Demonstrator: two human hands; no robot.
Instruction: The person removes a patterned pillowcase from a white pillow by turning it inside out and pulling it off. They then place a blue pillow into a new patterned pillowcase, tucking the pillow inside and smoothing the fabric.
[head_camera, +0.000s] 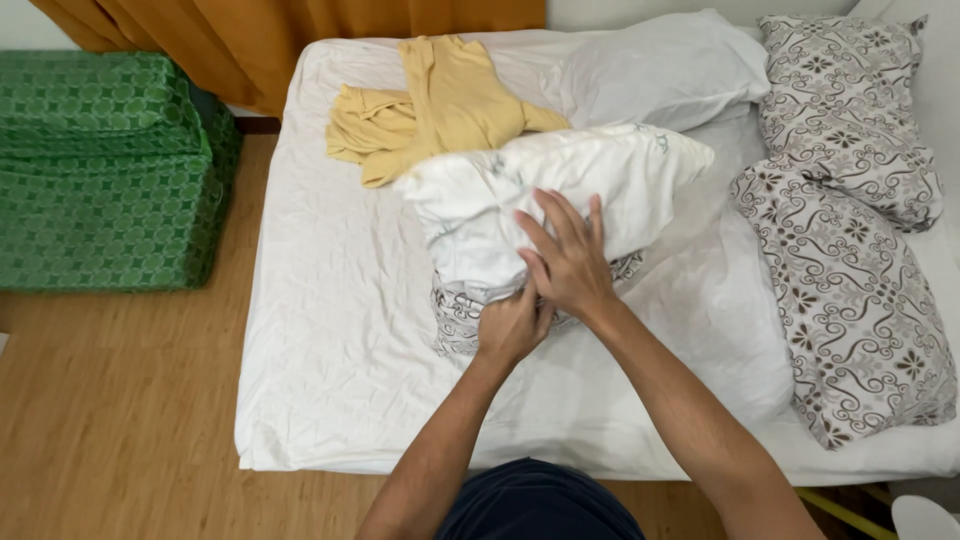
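Note:
A white pillow (560, 185) lies across the middle of the bed (330, 330), with a grey patterned pillowcase (455, 315) bunched around its near end. My left hand (512, 325) is closed on the patterned fabric at the pillow's near edge. My right hand (568, 258) lies flat on top of the white pillow with fingers spread, pressing on it just above the left hand. Part of the pillowcase is hidden under both hands.
A yellow garment (440, 100) lies crumpled at the far side of the bed. Another white pillow (665, 65) sits at the head. Two patterned pillows (850, 290) lie along the right. A green folded mattress (100, 170) stands on the wooden floor at left.

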